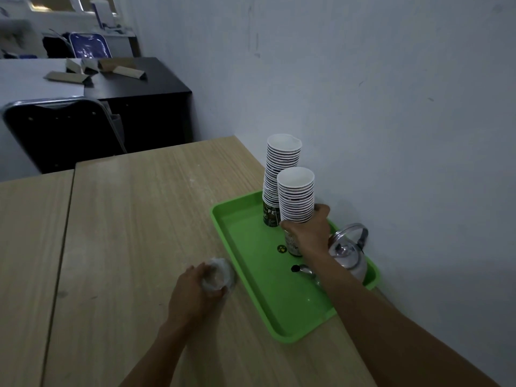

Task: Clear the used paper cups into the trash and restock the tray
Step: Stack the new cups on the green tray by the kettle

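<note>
A green tray (251, 261) lies on the wooden table against the wall. Two stacks of paper cups stand at its far end. The taller stack (280, 174) stands free at the back. My right hand (308, 233) grips the lower part of the shorter stack (296, 196), which rests upright on the tray. My left hand (195, 286) holds a crumpled clear plastic wrapper (219, 276) on the table just left of the tray.
A metal kettle (347, 252) sits on the tray's right side, its spout (303, 269) pointing left under my right forearm. The wall runs close behind the tray. A black chair (61, 129) and a dark desk (134, 88) with cardboard pieces stand beyond the table.
</note>
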Motion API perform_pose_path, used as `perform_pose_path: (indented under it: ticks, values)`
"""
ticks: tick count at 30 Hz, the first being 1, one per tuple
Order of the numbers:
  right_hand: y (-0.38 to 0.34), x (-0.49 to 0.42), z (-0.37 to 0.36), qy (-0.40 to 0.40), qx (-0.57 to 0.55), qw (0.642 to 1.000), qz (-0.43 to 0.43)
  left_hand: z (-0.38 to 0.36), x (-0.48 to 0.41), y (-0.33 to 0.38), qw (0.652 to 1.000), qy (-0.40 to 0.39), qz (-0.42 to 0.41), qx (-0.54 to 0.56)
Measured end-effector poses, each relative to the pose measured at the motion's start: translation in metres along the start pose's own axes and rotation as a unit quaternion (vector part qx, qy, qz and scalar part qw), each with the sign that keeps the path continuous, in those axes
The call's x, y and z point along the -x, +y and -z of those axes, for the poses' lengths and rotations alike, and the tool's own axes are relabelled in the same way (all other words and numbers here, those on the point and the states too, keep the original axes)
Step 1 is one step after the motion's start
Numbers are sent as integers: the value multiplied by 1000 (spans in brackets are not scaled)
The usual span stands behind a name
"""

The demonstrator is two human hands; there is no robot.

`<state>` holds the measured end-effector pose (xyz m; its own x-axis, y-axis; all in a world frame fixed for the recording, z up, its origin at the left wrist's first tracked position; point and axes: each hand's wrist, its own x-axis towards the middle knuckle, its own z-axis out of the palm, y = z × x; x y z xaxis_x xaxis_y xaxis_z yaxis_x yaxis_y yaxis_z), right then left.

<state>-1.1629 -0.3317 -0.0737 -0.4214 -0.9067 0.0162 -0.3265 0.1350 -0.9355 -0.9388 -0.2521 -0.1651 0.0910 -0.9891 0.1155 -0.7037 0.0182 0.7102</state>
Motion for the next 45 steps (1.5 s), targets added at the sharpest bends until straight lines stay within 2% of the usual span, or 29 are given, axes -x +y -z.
perform_pose_path:
  ticks: [9,16,34,45]
  values:
    - [-21,-3,5,25,18,999,-28,0,2,1,1000,11,-10,6]
    - [-38,-11,11,46,77,996,-4,1,3,3,1000,18,-10,7]
    - [-40,-16,23,27,56,998,21,-1,5,0,1000,5,15,18]
    - [-47,-1,37,28,11,997,69,-3,8,-3,999,-23,39,4]
